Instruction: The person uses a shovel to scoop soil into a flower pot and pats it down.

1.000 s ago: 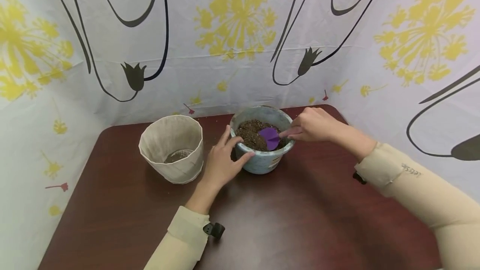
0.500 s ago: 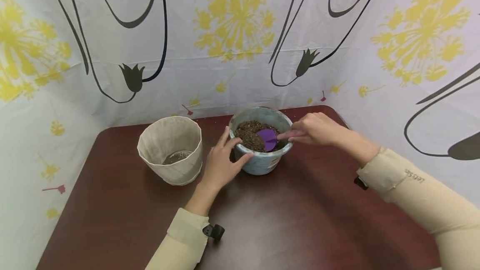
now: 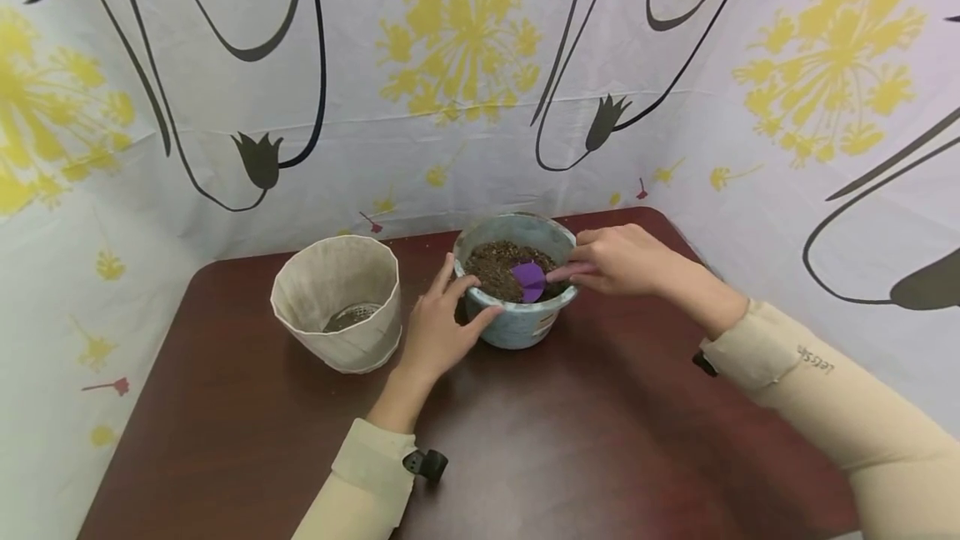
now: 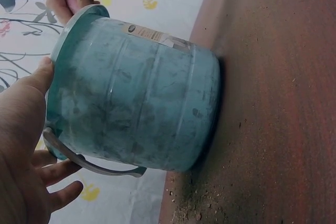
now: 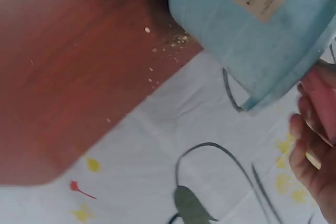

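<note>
Standing upright toward the back of the dark red tabletop (image 3: 592, 448), a blue bucket (image 3: 517, 328) is partly filled with brown potting soil (image 3: 491, 269). Its rim is gripped on the near left side by the left hand (image 3: 437, 330), with thumb and fingers spread along the edge. The pink handle of a purple-bladed trowel (image 3: 529, 282) is clasped by the curled fingers of the right hand (image 3: 622, 260) above the bucket's right rim, and the blade is rested in the soil. In the left wrist view, a grey bail handle (image 4: 93, 167) is seen hanging beside the left fingers, and a paper label (image 4: 149, 35) is stuck to the bucket's side. Just left of the left hand, a whitish planter (image 3: 360, 352) is placed, with dark soil visible on its floor. Pale crumbs (image 4: 197, 207) are scattered near the bucket's base.
</note>
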A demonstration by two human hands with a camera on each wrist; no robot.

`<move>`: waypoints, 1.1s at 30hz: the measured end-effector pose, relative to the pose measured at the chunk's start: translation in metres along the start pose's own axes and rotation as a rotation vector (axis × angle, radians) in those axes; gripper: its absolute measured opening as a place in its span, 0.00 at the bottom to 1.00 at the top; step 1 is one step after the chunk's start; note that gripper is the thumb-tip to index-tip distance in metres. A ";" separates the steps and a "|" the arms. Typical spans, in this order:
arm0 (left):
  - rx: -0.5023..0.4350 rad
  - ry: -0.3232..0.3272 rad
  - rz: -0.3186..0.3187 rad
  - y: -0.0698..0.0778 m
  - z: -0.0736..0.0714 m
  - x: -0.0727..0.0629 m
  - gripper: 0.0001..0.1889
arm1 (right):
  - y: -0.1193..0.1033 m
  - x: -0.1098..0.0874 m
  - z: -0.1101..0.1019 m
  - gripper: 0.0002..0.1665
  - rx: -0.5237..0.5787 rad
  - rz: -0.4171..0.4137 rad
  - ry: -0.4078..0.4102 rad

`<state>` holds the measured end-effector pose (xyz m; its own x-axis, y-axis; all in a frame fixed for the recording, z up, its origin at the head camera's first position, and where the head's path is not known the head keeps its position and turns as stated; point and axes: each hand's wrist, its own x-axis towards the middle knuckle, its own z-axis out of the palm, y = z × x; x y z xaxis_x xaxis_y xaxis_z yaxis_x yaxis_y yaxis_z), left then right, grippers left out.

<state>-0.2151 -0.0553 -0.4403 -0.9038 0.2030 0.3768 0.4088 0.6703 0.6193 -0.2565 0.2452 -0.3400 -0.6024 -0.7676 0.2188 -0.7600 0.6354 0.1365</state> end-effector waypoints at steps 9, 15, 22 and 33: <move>-0.010 0.004 -0.012 -0.002 0.000 0.000 0.31 | -0.005 0.004 -0.008 0.16 -0.033 0.000 -0.085; 0.002 0.013 0.008 -0.002 0.001 0.000 0.31 | 0.000 0.004 -0.007 0.09 -0.069 -0.018 -0.066; -0.005 -0.005 0.003 -0.001 0.004 0.000 0.31 | 0.002 0.002 -0.010 0.12 -0.103 -0.055 -0.138; -0.019 0.002 -0.001 -0.002 0.002 -0.001 0.30 | 0.002 -0.005 0.005 0.05 0.092 0.020 0.018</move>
<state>-0.2154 -0.0555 -0.4437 -0.9041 0.2007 0.3773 0.4099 0.6567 0.6330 -0.2560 0.2503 -0.3457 -0.6140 -0.7526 0.2380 -0.7674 0.6397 0.0430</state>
